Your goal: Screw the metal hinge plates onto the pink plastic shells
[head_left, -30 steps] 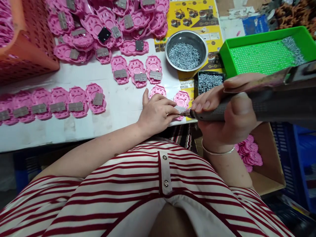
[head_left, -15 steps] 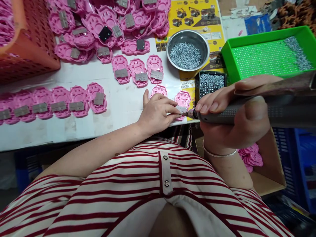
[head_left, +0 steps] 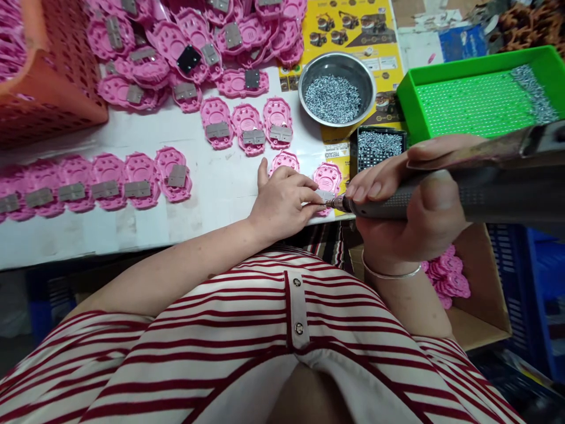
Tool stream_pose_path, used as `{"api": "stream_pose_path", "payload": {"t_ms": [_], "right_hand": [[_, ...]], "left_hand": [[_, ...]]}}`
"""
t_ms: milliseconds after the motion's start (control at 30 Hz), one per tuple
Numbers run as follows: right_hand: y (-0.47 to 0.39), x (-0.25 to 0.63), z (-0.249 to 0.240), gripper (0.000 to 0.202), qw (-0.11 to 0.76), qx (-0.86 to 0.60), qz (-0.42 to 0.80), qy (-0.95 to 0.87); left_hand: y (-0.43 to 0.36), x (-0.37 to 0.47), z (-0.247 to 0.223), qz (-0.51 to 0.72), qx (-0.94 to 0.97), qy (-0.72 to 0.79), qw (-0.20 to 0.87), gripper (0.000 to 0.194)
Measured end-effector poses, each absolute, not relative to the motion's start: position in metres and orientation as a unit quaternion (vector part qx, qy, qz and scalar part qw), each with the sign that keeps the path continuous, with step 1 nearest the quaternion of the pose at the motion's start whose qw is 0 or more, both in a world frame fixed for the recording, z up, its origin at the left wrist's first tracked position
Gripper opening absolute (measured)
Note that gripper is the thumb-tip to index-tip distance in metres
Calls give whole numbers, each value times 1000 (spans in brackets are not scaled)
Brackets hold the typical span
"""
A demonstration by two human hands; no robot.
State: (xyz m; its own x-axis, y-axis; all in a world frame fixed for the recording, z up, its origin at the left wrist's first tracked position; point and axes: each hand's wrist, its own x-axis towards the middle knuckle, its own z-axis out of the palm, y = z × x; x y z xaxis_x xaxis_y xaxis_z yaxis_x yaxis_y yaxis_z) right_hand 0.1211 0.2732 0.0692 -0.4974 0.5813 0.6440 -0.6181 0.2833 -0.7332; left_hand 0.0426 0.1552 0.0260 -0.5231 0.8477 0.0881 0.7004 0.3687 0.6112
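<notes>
My right hand [head_left: 410, 200] is wrapped around a grey electric screwdriver [head_left: 489, 182], held nearly level. Its bit [head_left: 332, 203] points left at the lower part of a pink plastic casing [head_left: 328, 175] with a grey metal plate, lying at the table's front edge. Thumb and forefinger of my left hand [head_left: 285, 203] are pinched together at the bit's tip, over that casing; what is between them is hidden. The little finger sticks out. Under the other fingers, a second pink casing [head_left: 285, 159] is partly covered.
Left of my hands runs a row of pink casings [head_left: 106, 182] with plates; three more [head_left: 248, 129] lie ahead, below a heap [head_left: 189, 47]. Screws fill a steel bowl [head_left: 304, 109] and a black tray [head_left: 356, 154]. A green tray [head_left: 408, 100] stands right, an orange basket [head_left: 66, 76] left.
My right hand and the screwdriver have shifted slightly left, and the tool's rear end sits a little differently. My left hand stays at the same casing.
</notes>
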Motion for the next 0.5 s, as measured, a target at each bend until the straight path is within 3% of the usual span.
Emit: {"api": "stream_pose_path", "payload": {"t_ms": [200, 500], "right_hand": [[273, 121, 73, 12, 508, -11, 578, -639], [273, 120, 49, 26, 499, -56, 575, -646]], "left_hand": [[152, 40, 31, 274, 480, 818, 158, 67], [156, 45, 31, 240, 473, 839, 124, 75]]}}
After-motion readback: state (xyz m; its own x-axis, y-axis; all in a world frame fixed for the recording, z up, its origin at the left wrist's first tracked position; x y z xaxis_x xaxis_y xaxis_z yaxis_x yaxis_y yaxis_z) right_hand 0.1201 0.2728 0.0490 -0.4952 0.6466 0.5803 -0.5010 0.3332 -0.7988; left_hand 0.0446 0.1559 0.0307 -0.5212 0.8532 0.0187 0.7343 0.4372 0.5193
